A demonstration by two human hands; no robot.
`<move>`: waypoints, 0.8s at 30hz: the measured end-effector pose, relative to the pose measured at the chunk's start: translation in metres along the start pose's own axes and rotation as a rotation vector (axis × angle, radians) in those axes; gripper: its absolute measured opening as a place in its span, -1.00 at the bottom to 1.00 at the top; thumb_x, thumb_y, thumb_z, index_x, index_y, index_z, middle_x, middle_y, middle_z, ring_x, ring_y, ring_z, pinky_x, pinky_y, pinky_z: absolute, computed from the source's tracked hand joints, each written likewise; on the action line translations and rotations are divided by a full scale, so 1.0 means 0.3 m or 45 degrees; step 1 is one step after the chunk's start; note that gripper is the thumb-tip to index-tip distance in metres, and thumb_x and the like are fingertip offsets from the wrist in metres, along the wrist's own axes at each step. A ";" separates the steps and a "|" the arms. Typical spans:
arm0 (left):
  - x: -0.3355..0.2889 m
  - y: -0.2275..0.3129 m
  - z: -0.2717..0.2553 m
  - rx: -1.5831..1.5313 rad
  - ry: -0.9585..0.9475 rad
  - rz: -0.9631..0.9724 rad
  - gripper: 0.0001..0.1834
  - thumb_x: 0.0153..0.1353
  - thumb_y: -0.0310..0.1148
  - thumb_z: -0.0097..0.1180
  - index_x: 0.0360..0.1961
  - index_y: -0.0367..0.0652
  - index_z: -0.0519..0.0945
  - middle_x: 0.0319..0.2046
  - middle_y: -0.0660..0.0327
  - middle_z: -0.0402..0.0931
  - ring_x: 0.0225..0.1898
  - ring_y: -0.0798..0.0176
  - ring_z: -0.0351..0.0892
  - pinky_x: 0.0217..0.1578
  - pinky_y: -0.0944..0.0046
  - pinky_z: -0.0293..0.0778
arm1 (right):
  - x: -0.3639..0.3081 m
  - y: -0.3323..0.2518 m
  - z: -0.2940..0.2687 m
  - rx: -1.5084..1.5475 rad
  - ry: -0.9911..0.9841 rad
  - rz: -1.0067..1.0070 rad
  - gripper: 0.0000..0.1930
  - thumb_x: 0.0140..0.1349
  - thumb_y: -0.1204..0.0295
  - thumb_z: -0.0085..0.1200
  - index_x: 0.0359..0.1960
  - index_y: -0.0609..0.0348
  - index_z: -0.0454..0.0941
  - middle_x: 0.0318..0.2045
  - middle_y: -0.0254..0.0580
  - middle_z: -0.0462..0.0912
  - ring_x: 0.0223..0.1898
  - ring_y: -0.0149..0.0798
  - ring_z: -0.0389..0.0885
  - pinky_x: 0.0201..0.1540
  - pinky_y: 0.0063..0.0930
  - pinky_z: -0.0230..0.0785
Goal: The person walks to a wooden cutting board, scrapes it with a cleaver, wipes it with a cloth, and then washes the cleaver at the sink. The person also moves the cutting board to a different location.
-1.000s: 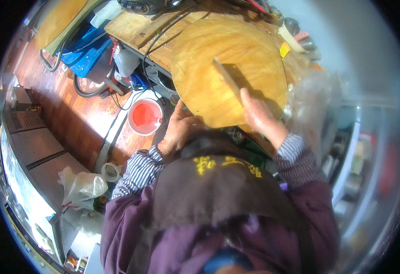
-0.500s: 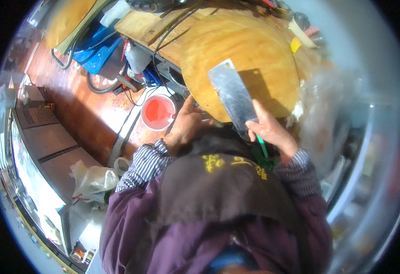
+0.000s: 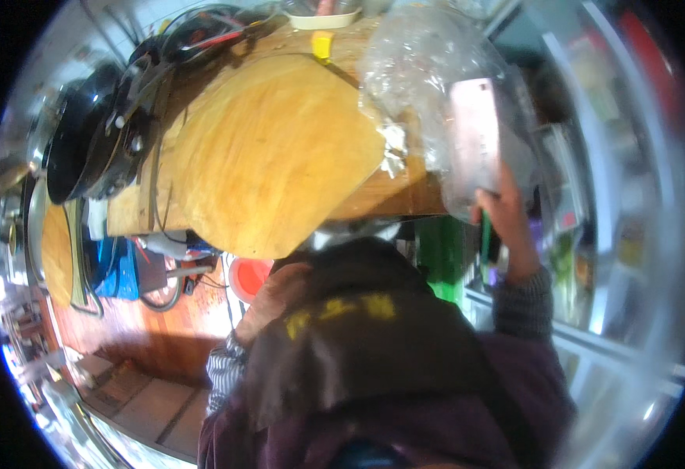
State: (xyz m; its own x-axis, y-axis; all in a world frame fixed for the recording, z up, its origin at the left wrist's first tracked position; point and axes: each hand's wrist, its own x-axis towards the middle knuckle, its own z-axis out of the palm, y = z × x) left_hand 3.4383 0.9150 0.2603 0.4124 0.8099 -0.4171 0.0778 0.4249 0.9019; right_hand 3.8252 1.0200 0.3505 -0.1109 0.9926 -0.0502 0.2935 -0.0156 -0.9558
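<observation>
My right hand (image 3: pixel 507 223) is closed round the green handle of a cleaver (image 3: pixel 474 129). Its broad blade points up and away, in front of the clear plastic bags to the right of a large wooden cutting board (image 3: pixel 272 148). The board, pale and roughly round, lies on the wooden table and juts past its near edge. My left hand (image 3: pixel 272 301) is low by the front of my dark apron, next to a bucket (image 3: pixel 250 277) with a red inside. That hand's fingers are blurred and partly hidden, so their state is unclear.
Clear plastic bags (image 3: pixel 405 70) are heaped at the table's right. A yellow object (image 3: pixel 322 44) and a white-rimmed dish (image 3: pixel 323 21) sit behind the board. Dark pans (image 3: pixel 84 141) crowd the left. Beneath the table is something green (image 3: pixel 436 254); metal shelving stands at right.
The view has swung, bringing in the pans and more of the table. The cleaver has gone from over the board to the right, before the plastic bags. My left hand is nearer my apron.
</observation>
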 end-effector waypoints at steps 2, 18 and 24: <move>0.040 0.076 0.018 0.059 -0.138 0.063 -0.66 0.25 -0.52 -0.09 0.07 -0.26 0.37 0.04 0.14 0.38 0.08 0.27 0.33 0.11 0.33 0.23 | -0.029 0.019 -0.087 -0.122 0.237 0.020 -0.59 0.19 0.62 -0.16 0.11 0.27 0.21 -0.37 -0.19 0.49 -0.63 -0.45 0.43 -0.57 -0.57 0.32; 0.990 0.479 0.078 0.228 0.834 0.448 -0.36 0.04 -0.32 0.24 0.07 -0.43 0.28 0.00 -0.03 0.33 0.05 0.17 0.32 0.05 0.23 0.26 | 0.186 0.097 -0.119 -0.017 0.338 0.088 -0.52 0.17 0.59 -0.09 0.18 0.28 0.21 -0.25 -0.15 0.53 -0.59 -0.49 0.44 -0.54 -0.60 0.36; 0.985 0.575 0.154 -0.198 0.444 0.406 -0.66 0.17 -0.32 0.06 -0.08 -0.31 0.45 -0.19 0.17 0.48 -0.12 0.21 0.42 -0.06 0.22 0.34 | 0.317 0.048 -0.001 -0.017 0.304 -0.073 -0.41 0.11 0.60 -0.03 0.24 0.15 0.17 0.06 -0.02 0.41 -0.29 -0.34 0.53 -0.30 -0.48 0.44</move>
State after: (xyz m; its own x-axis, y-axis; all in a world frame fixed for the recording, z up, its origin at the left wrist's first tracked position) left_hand 3.6156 1.2089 0.2977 0.0634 0.9851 -0.1598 -0.1500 0.1677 0.9743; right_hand 3.8191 1.1143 0.3320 0.0992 0.9922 0.0750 0.3059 0.0413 -0.9512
